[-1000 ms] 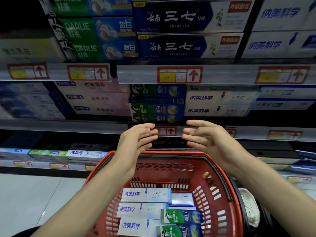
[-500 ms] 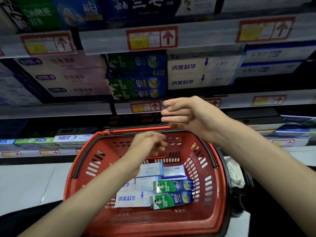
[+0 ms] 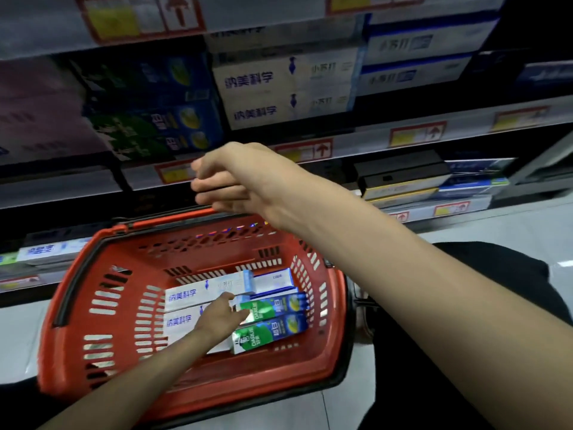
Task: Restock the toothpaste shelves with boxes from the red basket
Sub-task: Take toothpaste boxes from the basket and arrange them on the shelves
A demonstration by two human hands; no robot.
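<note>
The red basket (image 3: 74, 333) sits low in front of me with several toothpaste boxes lying flat inside. White boxes (image 3: 183, 297) lie on its left side, green-and-blue Darlie boxes (image 3: 273, 308) on its right. My left hand (image 3: 221, 318) is down in the basket, fingers resting on the left end of the upper Darlie box; whether it grips the box I cannot tell. My right hand (image 3: 235, 178) hovers above the basket's far rim, empty, fingers loosely curled and apart. On the shelf (image 3: 372, 141) behind stand matching white boxes (image 3: 285, 88) and Darlie boxes (image 3: 161, 119).
Price-tag rails with red arrow labels (image 3: 417, 133) run along each shelf edge. Dark and blue boxes (image 3: 403, 178) lie on the lower shelf at right. Pale floor tiles show on both sides of the basket. My dark-clothed leg (image 3: 465, 321) is at right.
My view tipped down toward the basket. My left hand dropped from shelf height into the basket onto the boxes. My right hand stayed raised, drifting left over the far rim.
</note>
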